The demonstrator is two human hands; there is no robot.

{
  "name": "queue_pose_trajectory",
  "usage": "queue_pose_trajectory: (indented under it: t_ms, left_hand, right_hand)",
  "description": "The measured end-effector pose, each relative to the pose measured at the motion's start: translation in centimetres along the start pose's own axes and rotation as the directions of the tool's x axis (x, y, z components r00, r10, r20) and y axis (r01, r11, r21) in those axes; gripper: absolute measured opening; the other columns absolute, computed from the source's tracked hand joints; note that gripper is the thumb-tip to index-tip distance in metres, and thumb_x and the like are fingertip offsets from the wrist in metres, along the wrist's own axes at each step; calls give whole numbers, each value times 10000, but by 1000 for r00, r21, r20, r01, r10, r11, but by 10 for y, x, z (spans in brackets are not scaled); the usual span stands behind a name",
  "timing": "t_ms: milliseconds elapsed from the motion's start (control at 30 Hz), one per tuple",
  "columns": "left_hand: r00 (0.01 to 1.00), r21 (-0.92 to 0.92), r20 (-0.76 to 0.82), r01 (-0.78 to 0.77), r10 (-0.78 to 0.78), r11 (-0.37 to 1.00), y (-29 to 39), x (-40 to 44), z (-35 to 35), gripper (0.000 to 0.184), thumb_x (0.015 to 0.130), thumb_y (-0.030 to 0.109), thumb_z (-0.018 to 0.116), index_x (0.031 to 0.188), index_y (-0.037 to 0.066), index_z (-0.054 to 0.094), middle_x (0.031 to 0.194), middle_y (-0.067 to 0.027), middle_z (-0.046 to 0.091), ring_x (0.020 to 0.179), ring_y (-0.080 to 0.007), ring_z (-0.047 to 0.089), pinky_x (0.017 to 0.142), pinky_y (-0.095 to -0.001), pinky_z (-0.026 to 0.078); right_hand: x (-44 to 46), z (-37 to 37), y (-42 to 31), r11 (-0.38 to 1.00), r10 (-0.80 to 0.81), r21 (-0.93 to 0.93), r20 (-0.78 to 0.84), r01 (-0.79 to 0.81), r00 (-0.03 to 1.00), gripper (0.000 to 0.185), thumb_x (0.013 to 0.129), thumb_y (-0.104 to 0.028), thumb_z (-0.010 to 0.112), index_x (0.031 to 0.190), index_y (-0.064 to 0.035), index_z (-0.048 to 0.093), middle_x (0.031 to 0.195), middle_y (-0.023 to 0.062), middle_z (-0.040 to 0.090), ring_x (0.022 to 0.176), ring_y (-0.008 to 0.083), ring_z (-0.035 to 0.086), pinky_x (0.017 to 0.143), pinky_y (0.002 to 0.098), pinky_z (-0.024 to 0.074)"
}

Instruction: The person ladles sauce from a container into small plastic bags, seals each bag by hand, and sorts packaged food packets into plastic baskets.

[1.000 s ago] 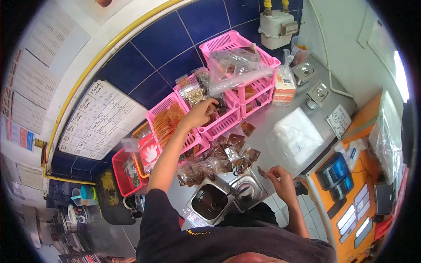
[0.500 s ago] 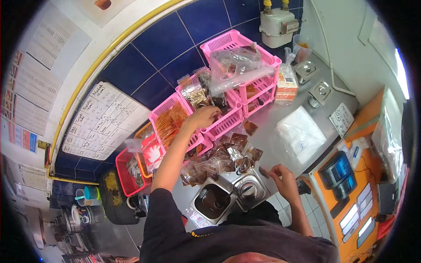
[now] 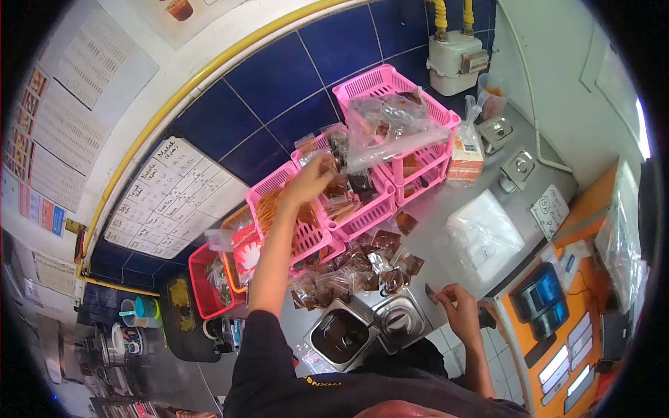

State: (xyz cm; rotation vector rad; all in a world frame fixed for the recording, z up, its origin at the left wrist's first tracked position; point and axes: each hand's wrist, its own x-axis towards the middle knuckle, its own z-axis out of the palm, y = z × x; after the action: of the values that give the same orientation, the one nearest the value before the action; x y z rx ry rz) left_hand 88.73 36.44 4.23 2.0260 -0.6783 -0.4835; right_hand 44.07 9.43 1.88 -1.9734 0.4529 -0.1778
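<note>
My left hand reaches into the middle pink basket, among clear packets with dark contents. Its fingers are curled, and what they grip is hidden. My right hand, low on the right, pinches a small dark sachet. Near it are a steel container with a lid and an uncovered steel container holding dark liquid. Behind these, a pile of small sachets of dark brown sauce lies on the steel counter.
Another pink basket holds orange-brown packets. Stacked pink baskets carry a large clear bag. White plastic bags lie to the right. A red bin stands left; an orange desk with a card terminal is at right.
My left hand has moved back and left within the basket, toward the packets at its far end, uncovering packets at the near end. My right hand still holds the sachet. The view has shifted slightly.
</note>
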Motion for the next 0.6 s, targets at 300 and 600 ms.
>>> queue_pose_trajectory:
  t_ms: [300,600]
  left_hand:
    - [986,648,158,-71,-43,758,-9,23,-8,847,659,462,923,1332,75,586,1295,-181,664,1163,-380,647,1021,-448,514]
    - [991,693,63,-130,120,709,-15,8,5,225,855,189,784,1006,74,664,1098,-157,640,1063,-386,652,932,-443,540]
  right_hand:
    - [-4,-7,12,998,18,-65,-44,-21,999,120,935,-81,733,958,18,670,831,122,722,770,203,690,745,341,537]
    - [-2,-7,7,999,45,-8,-54,-46,998,127,931,-84,737,959,17,665,832,125,721,769,204,681,750,343,536]
